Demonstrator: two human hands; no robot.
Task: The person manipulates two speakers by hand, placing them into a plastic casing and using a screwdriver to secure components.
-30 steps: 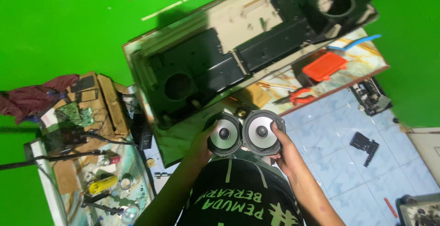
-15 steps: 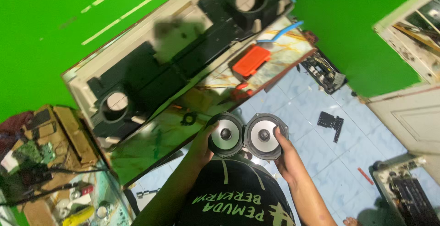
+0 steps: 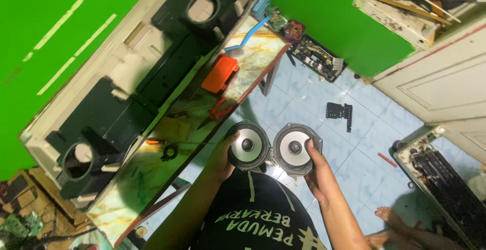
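My left hand (image 3: 221,160) grips a round speaker (image 3: 247,145) with a silver cone and black rim. Beside it, almost touching, my right hand (image 3: 315,170) holds a second, matching speaker (image 3: 295,148). Both face up at chest height, just off the near edge of a marble-patterned table (image 3: 147,179). On the table lies a long black and white speaker housing (image 3: 136,72) with two empty round openings, one at each end (image 3: 201,8) (image 3: 77,155).
An orange box (image 3: 220,72), red-handled pliers (image 3: 218,110), a small black ring (image 3: 169,152) and a blue tool (image 3: 249,37) lie on the table. Circuit boards (image 3: 318,55), a black bracket (image 3: 339,113) and a black chassis (image 3: 445,184) lie on the tiled floor. Another person's foot (image 3: 387,214) rests at lower right.
The view has swung left to right, so the table and housing slid toward the left. Both speakers stay held side by side in my hands.
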